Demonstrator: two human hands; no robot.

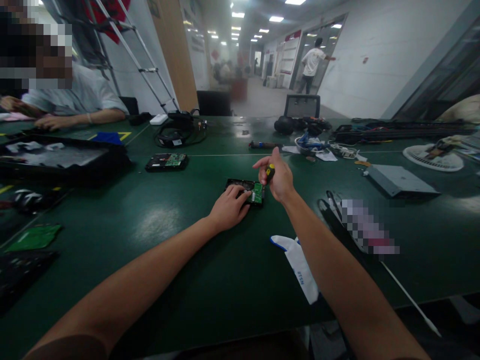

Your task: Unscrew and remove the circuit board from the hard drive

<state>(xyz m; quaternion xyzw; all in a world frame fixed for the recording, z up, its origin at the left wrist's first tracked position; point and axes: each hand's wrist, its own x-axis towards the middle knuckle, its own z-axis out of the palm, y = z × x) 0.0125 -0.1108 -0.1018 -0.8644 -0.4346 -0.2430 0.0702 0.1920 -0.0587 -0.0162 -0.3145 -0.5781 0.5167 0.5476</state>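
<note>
Midway across the green table lies a hard drive (258, 193), its green circuit board facing up. My left hand (229, 209) holds it down, fingers over its top and thumb at the near edge. Above the drive's right end, my right hand (282, 179) is closed around a screwdriver (270, 172) with a yellow and black handle. The screwdriver's tip is too small to make out, so I cannot tell whether it touches the drive. A second hard drive (167, 162) lies apart, farther to the left.
A black tray-like casing (63, 160) and a green circuit board (35, 237) lie left. Right are a grey metal box (401, 181), a white round grille (431, 159) and cables (311, 144). A white label strip (300, 270) lies by my right forearm. Another person (82, 97) sits far left.
</note>
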